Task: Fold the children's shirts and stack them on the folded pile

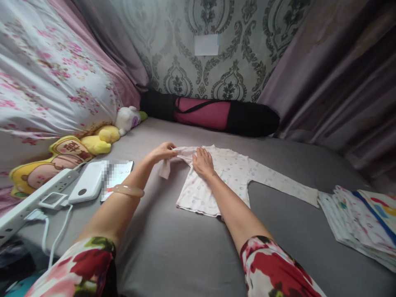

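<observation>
A small white baby shirt point(229, 175) with a faint coloured print lies flat on the grey bed sheet point(173, 243). Its right sleeve stretches out toward the right. My left hand point(162, 152) pinches the left sleeve, which is folded over and hangs down from my fingers. My right hand point(202, 161) lies flat with fingers spread on the shirt's chest, pressing it onto the sheet. A pale bangle point(128, 190) circles my left wrist.
A stack of folded printed cloths point(359, 220) sits at the right. At the left lie a white power bank point(88, 181), a phone point(117, 175), a power strip point(34, 198) and plush toys point(102, 138). A black-and-pink bag point(213, 113) lies along the wall.
</observation>
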The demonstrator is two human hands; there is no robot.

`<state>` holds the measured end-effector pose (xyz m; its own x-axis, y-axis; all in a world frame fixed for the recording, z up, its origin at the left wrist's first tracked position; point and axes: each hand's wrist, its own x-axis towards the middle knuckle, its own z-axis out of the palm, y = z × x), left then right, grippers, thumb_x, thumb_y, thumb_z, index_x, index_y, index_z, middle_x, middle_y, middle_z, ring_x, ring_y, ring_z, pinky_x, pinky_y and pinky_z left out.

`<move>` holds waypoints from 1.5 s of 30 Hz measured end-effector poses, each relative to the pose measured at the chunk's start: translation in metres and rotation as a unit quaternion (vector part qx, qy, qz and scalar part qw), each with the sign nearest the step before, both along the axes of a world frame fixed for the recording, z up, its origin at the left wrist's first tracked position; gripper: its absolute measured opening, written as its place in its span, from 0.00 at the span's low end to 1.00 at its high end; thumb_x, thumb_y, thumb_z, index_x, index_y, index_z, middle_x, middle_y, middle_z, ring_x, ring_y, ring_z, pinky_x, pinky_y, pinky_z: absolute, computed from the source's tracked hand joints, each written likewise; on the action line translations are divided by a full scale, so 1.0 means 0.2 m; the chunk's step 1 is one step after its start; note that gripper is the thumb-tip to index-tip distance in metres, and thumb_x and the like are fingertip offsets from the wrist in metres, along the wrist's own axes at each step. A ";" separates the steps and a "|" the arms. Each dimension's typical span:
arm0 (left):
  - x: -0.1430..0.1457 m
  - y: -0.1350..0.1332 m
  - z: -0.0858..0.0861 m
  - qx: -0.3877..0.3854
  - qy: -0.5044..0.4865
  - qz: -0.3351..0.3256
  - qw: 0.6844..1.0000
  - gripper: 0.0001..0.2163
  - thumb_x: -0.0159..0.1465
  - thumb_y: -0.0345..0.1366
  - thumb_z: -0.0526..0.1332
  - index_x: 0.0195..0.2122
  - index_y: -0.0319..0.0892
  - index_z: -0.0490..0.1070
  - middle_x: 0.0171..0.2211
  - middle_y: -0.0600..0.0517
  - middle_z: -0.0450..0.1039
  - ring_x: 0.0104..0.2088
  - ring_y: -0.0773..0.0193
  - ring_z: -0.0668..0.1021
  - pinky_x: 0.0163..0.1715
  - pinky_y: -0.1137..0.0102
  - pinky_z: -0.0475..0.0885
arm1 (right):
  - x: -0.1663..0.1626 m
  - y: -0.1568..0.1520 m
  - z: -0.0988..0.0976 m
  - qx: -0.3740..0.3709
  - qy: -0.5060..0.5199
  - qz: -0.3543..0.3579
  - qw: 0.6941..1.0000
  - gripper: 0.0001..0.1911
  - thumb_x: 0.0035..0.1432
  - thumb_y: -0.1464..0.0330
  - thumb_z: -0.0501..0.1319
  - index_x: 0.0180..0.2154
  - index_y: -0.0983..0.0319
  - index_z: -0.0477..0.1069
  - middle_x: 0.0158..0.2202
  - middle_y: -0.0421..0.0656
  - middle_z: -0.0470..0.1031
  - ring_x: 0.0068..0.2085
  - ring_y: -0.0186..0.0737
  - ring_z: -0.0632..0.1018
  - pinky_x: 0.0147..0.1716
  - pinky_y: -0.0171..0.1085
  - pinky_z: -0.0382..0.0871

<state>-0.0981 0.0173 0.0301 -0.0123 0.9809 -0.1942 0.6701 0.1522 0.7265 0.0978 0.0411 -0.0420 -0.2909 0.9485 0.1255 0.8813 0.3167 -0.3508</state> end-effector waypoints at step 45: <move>-0.35 0.04 -0.17 -0.023 0.403 0.125 0.907 0.20 0.67 0.28 0.42 0.56 0.26 0.61 0.51 0.26 0.67 0.50 0.39 0.74 0.46 0.53 0.67 | -0.06 -0.02 0.04 -0.047 -0.056 -0.041 0.997 0.35 0.66 0.51 0.41 0.68 0.62 0.49 0.70 0.46 0.45 0.69 0.50 0.45 0.65 0.49 0.35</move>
<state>-0.1690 0.0256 -0.0042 -0.3895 0.9188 -0.0643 0.9205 0.3906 0.0063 0.0864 0.0371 -0.0347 -0.2194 0.9756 0.0067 0.9380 0.2128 -0.2736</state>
